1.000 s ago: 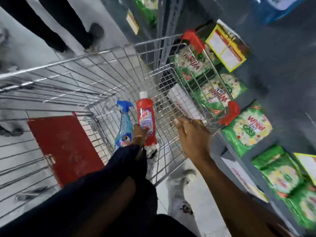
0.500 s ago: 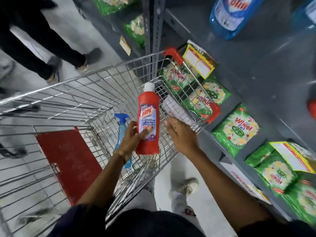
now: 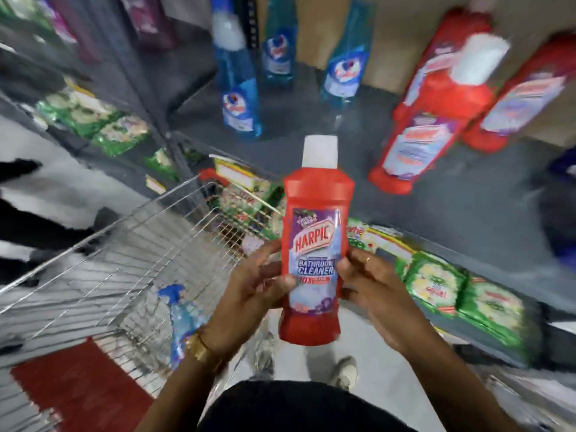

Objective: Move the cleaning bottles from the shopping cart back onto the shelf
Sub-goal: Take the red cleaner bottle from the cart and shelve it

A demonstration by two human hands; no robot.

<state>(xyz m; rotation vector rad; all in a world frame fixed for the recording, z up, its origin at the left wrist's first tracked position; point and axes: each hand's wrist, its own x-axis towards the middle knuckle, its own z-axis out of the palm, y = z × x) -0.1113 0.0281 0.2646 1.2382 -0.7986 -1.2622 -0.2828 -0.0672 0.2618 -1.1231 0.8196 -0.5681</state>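
Note:
A red Harpic bathroom cleaner bottle (image 3: 315, 244) with a white cap is upright in front of me, above the cart's right edge and below the grey shelf (image 3: 467, 194). My left hand (image 3: 252, 294) grips its left side and my right hand (image 3: 374, 291) grips its right side. A blue spray bottle (image 3: 182, 316) still stands inside the wire shopping cart (image 3: 109, 260), just left of my left wrist. On the shelf stand matching red bottles (image 3: 430, 120) to the right and blue bottles (image 3: 237, 98) to the left.
Green detergent packs (image 3: 445, 288) fill the lower shelf on the right and more (image 3: 93, 120) lie at the left. A grey upright post (image 3: 249, 32) splits the shelf. A person's dark legs (image 3: 37, 226) stand past the cart. A red flap (image 3: 78, 385) sits in the cart.
The red bottle has come up out of the cart toward the shelf. My right hand left the cart's rim and joined my left hand on the bottle. The view tilted up.

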